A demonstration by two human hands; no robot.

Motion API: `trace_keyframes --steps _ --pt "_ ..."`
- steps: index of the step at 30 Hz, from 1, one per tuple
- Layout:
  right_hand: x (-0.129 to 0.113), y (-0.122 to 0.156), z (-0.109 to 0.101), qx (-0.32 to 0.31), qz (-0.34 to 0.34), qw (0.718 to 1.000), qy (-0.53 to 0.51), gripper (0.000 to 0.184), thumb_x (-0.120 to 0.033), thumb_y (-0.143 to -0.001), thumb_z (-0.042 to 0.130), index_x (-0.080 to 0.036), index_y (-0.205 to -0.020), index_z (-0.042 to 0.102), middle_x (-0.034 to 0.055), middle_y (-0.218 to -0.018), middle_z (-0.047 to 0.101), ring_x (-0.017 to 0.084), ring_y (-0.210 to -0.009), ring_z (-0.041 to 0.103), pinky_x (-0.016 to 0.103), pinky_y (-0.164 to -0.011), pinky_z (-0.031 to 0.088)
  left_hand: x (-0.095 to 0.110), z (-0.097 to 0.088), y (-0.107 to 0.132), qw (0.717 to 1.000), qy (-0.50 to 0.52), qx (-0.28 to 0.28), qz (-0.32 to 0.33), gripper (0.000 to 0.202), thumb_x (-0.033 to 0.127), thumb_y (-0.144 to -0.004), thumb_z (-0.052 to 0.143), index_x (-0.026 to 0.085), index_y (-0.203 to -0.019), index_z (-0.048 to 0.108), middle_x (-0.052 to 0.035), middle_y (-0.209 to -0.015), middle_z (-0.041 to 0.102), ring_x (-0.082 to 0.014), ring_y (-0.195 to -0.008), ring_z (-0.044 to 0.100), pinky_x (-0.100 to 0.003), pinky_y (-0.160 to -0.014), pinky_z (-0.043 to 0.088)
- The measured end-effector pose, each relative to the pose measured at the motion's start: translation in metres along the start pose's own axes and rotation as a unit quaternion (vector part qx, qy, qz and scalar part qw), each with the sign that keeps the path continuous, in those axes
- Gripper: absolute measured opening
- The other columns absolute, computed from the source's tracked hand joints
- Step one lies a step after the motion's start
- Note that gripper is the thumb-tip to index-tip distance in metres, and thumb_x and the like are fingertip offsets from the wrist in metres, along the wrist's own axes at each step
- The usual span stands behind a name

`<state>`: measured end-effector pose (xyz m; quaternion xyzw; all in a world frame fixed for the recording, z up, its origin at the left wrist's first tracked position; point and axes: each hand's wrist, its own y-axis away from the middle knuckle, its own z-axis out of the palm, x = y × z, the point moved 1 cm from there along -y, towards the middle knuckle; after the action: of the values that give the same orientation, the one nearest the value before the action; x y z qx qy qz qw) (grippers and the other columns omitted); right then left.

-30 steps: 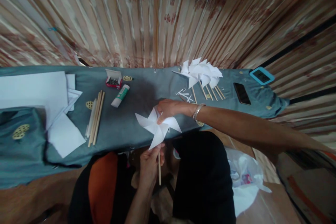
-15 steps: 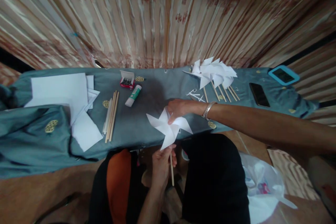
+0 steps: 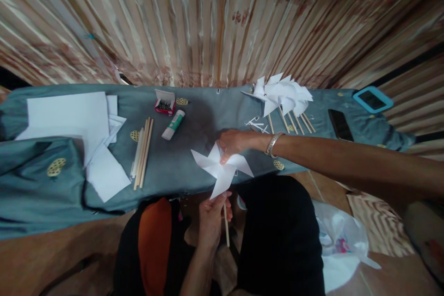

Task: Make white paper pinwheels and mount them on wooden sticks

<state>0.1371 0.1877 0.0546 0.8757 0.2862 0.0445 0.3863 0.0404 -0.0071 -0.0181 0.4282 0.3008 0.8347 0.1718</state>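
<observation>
A white paper pinwheel lies face up over the near edge of the cloth-covered table. Its wooden stick points down toward my lap. My left hand is closed around the stick just below the paper blades. From the right, my right hand presses its thumb on the pinwheel's centre, with the other fingers curled at the far side and partly hidden. The fastening at the centre is covered by the thumb. A silver bracelet circles my right wrist.
Several finished pinwheels lie at the back right, near white paper strips, a phone and a blue-framed device. Leftward are a glue stick, a red box of pins, wooden sticks and paper sheets.
The view has shifted slightly, so the things on the left appear farther left. Both hands keep the same hold on the pinwheel, with hardly any movement.
</observation>
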Motion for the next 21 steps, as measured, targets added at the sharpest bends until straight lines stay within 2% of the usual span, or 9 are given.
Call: trace_keyframes --steps 8,14,21 --pt "0.0024 -0.0024 0.0007 -0.001 0.003 1.000 -0.016 0.054 -0.055 -0.067 0.074 -0.013 -0.102 0.073 0.0095 -0.095 0.072 0.023 -0.082 0.065 0.028 -0.062 0.040 -0.0053 -0.0031 -0.0036 1.000 0.000 -0.008 -0.004 0.036 0.042 -0.053 0.083 0.011 -0.068 0.072 0.0032 -0.048 0.055 -0.0065 -0.033 0.044 -0.020 -0.034 0.031" --pt "-0.0002 -0.0002 0.0009 0.001 -0.009 1.000 0.005 0.050 -0.051 -0.072 0.072 -0.010 -0.100 0.074 0.0110 -0.093 0.072 0.022 -0.081 0.064 0.028 -0.062 0.039 -0.0048 -0.0004 -0.0031 1.000 -0.003 -0.010 -0.008 0.038 0.046 -0.053 0.082 0.012 -0.066 0.071 0.0030 -0.048 0.054 -0.0073 -0.034 0.044 -0.021 -0.034 0.030" --pt "-0.0006 0.0056 0.0018 0.009 -0.006 1.000 -0.016 0.045 -0.051 -0.074 0.070 -0.011 -0.097 0.075 0.0089 -0.087 0.072 0.020 -0.077 0.063 0.027 -0.059 0.037 -0.0027 0.0010 -0.0028 1.000 -0.010 0.000 -0.008 0.040 0.047 -0.051 0.082 0.011 -0.066 0.072 0.0029 -0.048 0.054 -0.0078 -0.032 0.044 -0.021 -0.033 0.029"
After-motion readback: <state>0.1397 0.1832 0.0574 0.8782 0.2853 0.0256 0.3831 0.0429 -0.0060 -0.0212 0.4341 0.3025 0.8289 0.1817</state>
